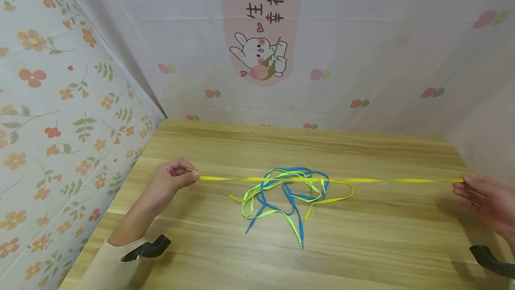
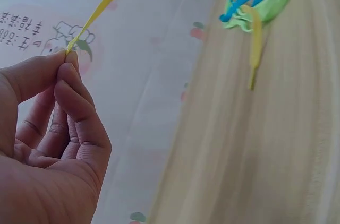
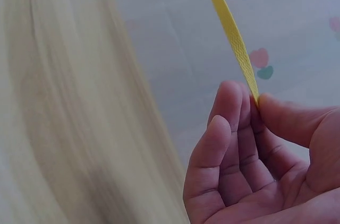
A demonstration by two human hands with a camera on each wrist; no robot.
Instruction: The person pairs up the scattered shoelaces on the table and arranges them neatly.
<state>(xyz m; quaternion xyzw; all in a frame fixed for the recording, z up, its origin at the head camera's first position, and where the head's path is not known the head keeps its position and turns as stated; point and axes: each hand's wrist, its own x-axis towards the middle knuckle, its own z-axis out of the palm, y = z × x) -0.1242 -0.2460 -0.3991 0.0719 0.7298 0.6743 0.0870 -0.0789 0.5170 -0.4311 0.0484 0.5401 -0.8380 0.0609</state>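
Note:
A flat yellow shoelace (image 1: 370,180) is stretched in a nearly straight line above the table. My left hand (image 1: 174,178) pinches one end between thumb and index finger; in the left wrist view, the yellow lace (image 2: 103,6) rises from those fingertips. At the far right, my right hand (image 1: 484,200) pinches the other end, and the right wrist view shows the yellow lace (image 3: 234,35) leaving its thumb and fingers. Below the taut lace lies a loose tangle of a blue shoelace (image 1: 295,209), a light green shoelace (image 1: 275,212) and more yellow lace (image 1: 330,200).
The wooden table (image 1: 193,245) has a back edge against a white cloth backdrop (image 1: 362,57) printed with a rabbit and fruit. A floral cloth (image 1: 60,102) hangs along the left side. Black curved wrist mounts (image 1: 154,247) sit at both forearms.

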